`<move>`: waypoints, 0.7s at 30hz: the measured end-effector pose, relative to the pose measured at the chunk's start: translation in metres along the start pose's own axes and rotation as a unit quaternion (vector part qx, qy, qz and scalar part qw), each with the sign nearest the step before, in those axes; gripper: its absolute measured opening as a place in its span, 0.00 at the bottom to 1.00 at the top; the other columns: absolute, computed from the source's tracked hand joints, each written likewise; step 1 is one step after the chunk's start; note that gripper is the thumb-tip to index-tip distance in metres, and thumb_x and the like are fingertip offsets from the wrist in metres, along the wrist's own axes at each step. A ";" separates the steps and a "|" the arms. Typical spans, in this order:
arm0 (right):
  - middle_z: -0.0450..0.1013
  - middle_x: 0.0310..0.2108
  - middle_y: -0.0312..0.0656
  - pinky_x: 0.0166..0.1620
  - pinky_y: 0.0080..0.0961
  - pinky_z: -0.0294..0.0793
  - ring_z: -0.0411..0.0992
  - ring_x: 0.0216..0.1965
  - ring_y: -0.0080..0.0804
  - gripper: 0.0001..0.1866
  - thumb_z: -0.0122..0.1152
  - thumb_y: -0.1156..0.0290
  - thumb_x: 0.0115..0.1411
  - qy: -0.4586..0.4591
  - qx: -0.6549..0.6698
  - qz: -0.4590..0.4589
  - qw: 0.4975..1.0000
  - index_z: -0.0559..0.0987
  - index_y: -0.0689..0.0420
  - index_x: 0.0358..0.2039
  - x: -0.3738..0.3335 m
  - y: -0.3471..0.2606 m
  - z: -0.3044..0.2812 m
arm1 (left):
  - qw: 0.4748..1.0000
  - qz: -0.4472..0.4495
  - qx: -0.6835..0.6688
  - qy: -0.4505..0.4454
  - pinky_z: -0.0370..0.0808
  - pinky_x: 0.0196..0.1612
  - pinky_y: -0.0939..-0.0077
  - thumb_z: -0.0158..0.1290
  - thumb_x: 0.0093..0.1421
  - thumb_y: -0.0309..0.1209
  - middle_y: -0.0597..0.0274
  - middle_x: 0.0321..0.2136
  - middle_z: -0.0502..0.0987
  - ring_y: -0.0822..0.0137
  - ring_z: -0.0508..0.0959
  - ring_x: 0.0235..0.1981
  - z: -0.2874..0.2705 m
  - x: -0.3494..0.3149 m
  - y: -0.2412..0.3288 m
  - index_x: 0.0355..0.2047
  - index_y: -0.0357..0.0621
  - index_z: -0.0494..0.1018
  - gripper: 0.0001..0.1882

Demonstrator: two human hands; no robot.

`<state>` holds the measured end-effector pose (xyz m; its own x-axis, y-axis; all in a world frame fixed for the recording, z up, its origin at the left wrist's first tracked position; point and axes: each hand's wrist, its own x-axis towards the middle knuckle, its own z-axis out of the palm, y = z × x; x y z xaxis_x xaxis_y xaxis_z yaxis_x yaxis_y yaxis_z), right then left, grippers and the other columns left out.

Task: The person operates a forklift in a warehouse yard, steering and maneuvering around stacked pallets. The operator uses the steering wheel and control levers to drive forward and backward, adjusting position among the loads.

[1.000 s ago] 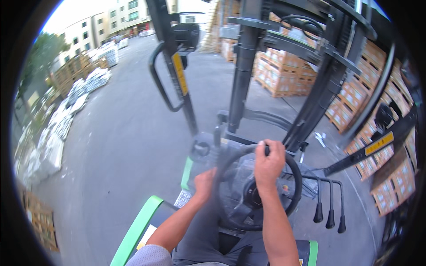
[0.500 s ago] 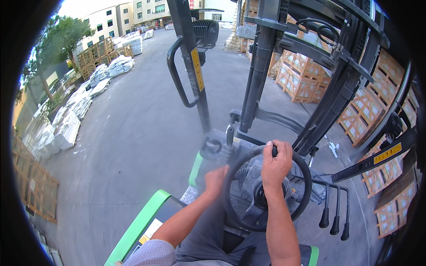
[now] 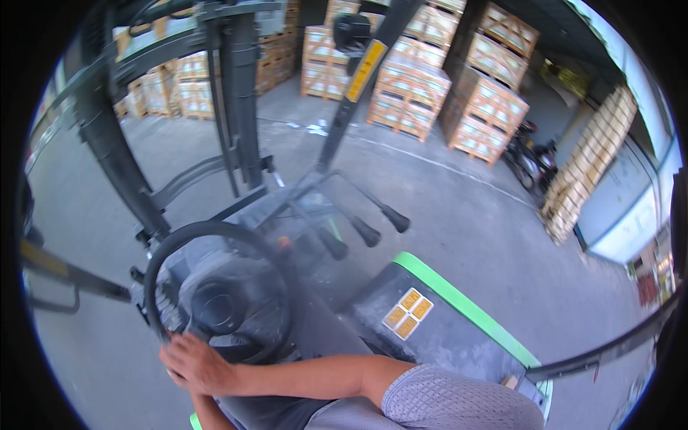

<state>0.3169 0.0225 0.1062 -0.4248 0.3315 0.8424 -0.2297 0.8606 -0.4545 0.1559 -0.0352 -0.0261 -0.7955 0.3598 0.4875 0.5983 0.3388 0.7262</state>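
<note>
R hand (image 3: pixel 197 364) gripping steering whl (image 3: pixel 216 308), lower L; L hand (image 3: pixel 178 380) under R, mostly hid, can't tell grip.

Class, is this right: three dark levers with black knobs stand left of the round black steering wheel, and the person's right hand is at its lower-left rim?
No: the head view shows the dark levers right of the steering wheel, not left; the right hand is at its lower-left rim.
</note>
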 end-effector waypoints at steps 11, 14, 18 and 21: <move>0.72 0.34 0.42 0.43 0.38 0.70 0.71 0.38 0.44 0.08 0.66 0.75 0.55 0.043 -0.104 0.093 0.989 0.74 0.58 0.32 -0.053 0.052 -0.188 | 0.998 -0.031 -0.002 0.051 0.68 0.26 0.61 0.50 0.73 0.45 0.47 0.18 0.76 0.68 0.67 0.22 0.005 -0.006 0.052 0.31 0.22 0.75 0.29; 0.72 0.34 0.45 0.42 0.39 0.70 0.71 0.38 0.46 0.08 0.65 0.76 0.56 0.113 -0.124 0.078 0.983 0.74 0.59 0.33 -0.018 0.081 -0.198 | 0.997 -0.009 0.012 0.077 0.64 0.23 0.61 0.52 0.73 0.39 0.54 0.15 0.69 0.68 0.61 0.21 0.004 -0.011 0.058 0.27 0.25 0.73 0.25; 0.72 0.33 0.47 0.43 0.42 0.70 0.71 0.38 0.49 0.07 0.65 0.75 0.56 0.182 -0.132 0.080 0.971 0.75 0.59 0.33 0.045 0.111 -0.196 | 0.993 0.040 -0.052 0.097 0.63 0.22 0.61 0.52 0.73 0.40 0.56 0.14 0.68 0.69 0.61 0.21 0.007 -0.021 0.070 0.26 0.26 0.73 0.26; 0.71 0.33 0.47 0.43 0.44 0.70 0.70 0.38 0.50 0.07 0.65 0.75 0.55 0.200 -0.123 0.066 0.970 0.74 0.60 0.32 0.098 0.115 -0.156 | 0.991 -0.074 0.080 0.072 0.60 0.22 0.61 0.51 0.73 0.45 0.61 0.14 0.66 0.71 0.61 0.22 0.006 -0.023 0.080 0.24 0.29 0.71 0.29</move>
<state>0.3855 0.2142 0.1819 -0.0505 0.5257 0.8492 0.0394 0.8506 -0.5243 0.2223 -0.0114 0.0176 -0.8745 0.1709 0.4540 0.4719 0.5164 0.7146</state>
